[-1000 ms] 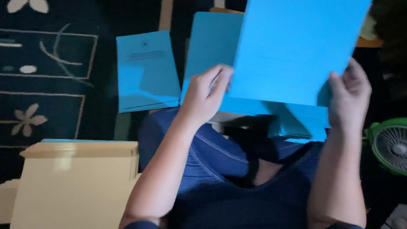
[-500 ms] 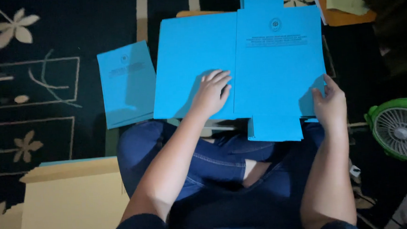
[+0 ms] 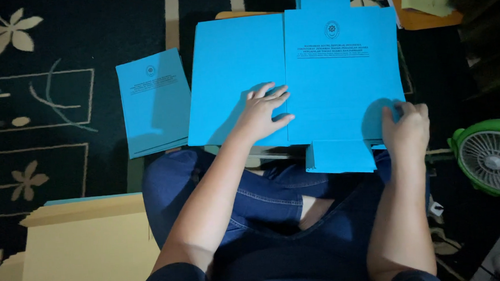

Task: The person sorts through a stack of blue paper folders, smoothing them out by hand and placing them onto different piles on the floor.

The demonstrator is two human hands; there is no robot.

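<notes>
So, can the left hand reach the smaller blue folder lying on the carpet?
Probably yes. The left hand rests flat on the big blue sheet, and the smaller blue folder lies just beside it on the carpet, with nothing between.

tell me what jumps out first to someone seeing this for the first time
A big bright blue folder, opened flat, fills the top centre; the left hand presses on it and the right hand holds its lower right edge. A stack of closed blue folders lies left on the dark floral carpet, and a green fan sits far right.
</notes>
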